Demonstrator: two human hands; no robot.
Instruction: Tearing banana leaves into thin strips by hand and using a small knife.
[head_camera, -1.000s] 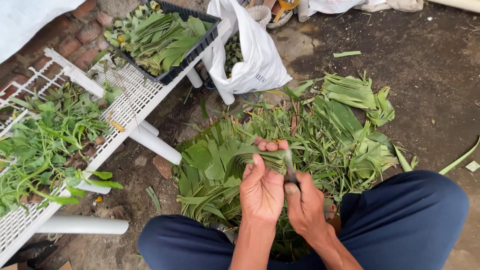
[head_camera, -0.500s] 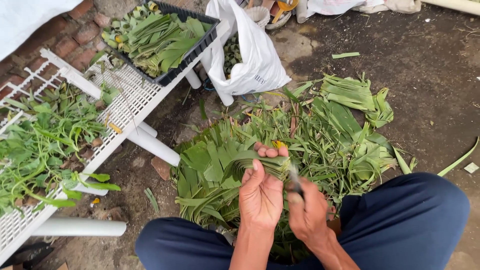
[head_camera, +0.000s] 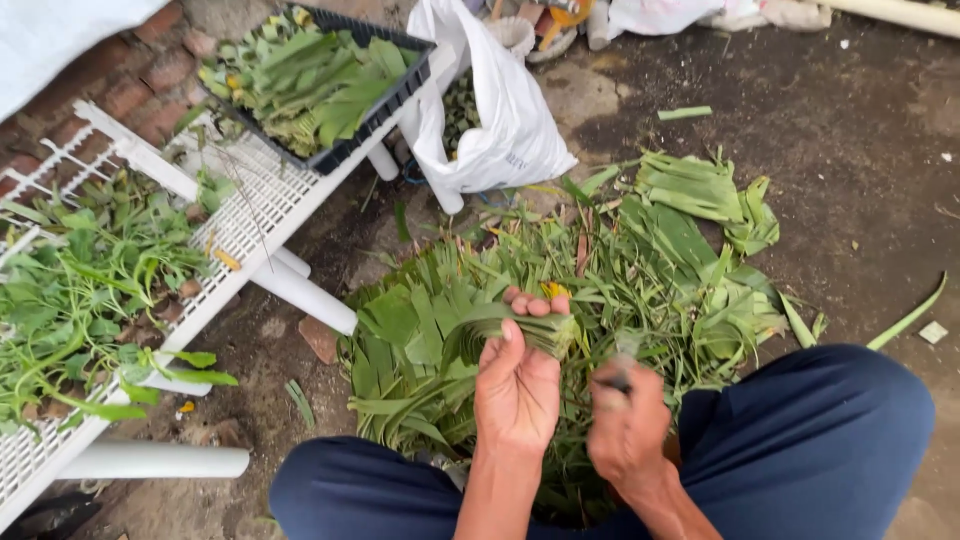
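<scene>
My left hand grips a folded bundle of green leaf strips, fingers curled over its top. Right beside it, my right hand is closed around a small dark tool, blurred by motion, so I cannot tell what kind. Both hands hover over a big pile of cut green leaves on the ground between my knees, which are in dark blue trousers.
A white slatted rack on white tube legs stands at the left with leafy greens and a black crate of folded leaves. A white plastic bag sits behind the pile. Brick wall at top left, bare dirt at right.
My right hand has dropped lower and nearer to me with the tool, now blurred. My left hand keeps its hold on the leaf bundle.
</scene>
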